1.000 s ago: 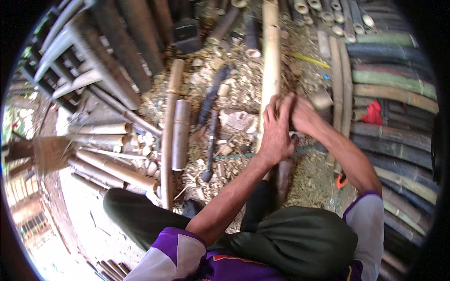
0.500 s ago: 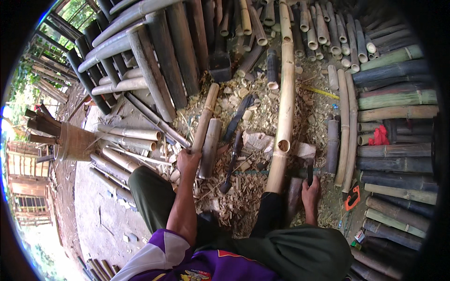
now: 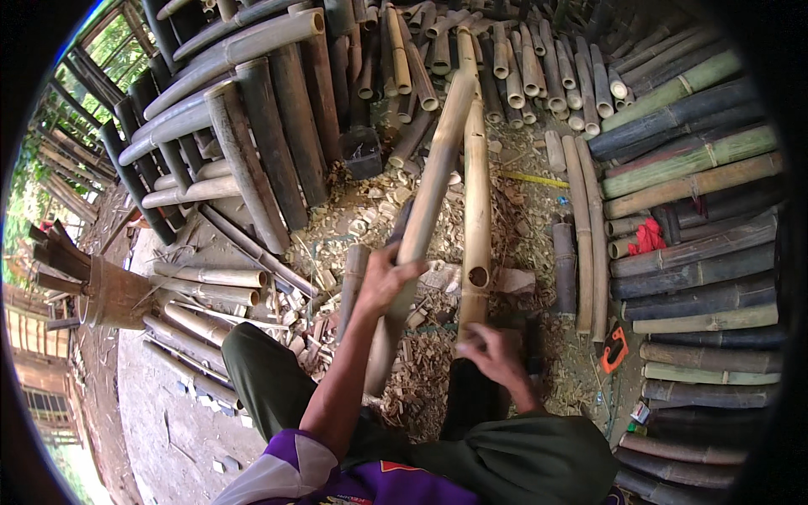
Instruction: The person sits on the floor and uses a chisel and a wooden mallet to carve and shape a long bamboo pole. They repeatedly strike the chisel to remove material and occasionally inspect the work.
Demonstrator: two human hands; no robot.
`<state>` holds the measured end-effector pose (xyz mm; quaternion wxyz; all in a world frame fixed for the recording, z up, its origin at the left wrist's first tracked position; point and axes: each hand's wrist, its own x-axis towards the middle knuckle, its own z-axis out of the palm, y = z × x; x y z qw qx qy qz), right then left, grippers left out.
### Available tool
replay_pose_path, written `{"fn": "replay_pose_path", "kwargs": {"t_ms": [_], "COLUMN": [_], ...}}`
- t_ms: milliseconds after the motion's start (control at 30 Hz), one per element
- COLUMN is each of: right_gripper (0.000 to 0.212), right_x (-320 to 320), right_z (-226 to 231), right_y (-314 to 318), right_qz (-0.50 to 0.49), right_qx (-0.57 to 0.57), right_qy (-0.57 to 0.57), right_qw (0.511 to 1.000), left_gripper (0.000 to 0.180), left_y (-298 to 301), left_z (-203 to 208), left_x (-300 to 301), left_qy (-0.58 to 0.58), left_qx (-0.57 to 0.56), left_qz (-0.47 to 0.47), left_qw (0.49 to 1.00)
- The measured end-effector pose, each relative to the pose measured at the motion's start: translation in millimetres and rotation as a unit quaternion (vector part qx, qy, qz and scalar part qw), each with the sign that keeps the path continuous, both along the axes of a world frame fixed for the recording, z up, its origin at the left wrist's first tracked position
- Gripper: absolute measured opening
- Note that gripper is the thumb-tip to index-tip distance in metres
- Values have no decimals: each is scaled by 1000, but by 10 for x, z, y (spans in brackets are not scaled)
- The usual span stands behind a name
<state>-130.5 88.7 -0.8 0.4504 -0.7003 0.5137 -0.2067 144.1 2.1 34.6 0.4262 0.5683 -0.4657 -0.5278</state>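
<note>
My left hand (image 3: pixel 389 278) is closed around a bamboo pole (image 3: pixel 435 189), which is tilted and slightly blurred. The pole's upper end passes in front of a long pale bamboo pole (image 3: pixel 477 198) that has a round hole near its lower end. That longer pole lies lengthwise between my legs, its near end by my dark trouser leg. Beside this near end is my right hand (image 3: pixel 498 358), fingers spread toward the pole and partly blurred; no tool shows in it. A short bamboo piece (image 3: pixel 352 282) lies left of my left hand.
Wood chips (image 3: pixel 421 358) cover the ground, with a pale block (image 3: pixel 513 281) under the holed pole. Stacked bamboo (image 3: pixel 699 278) lines the right side, near an orange-handled tool (image 3: pixel 616 349). A dark container (image 3: pixel 364 154) stands ahead; a bucket (image 3: pixel 122 290) holding dark pieces stands left.
My left hand has lifted the bamboo pole from the chips and swung it right. My right hand has let go of the dark-handled tool and moved left to the holed pole's near end.
</note>
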Motion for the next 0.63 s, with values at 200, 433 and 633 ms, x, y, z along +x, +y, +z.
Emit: {"fn": "replay_pose_path", "kwargs": {"t_ms": [200,433,633], "right_gripper": [73,40,41], "right_x": [143,-239,-259], "right_z": [200,368,135], "right_y": [-549,-1245,-1282], "right_qz": [6,-60,-55], "right_qx": [22,-89,-153], "right_qy": [45,-6,-9], "right_qw": [999,994,987], "left_gripper": [65,48,56], "left_y": [-591,-935,-839], "left_z": [949,1359,1329], "left_x": [-821,-1228,-1238], "left_qy": [153,62,6], "left_qx": [-88,-296,-337], "left_qz": [-129,-274,-274], "left_qw": [976,913,901]}}
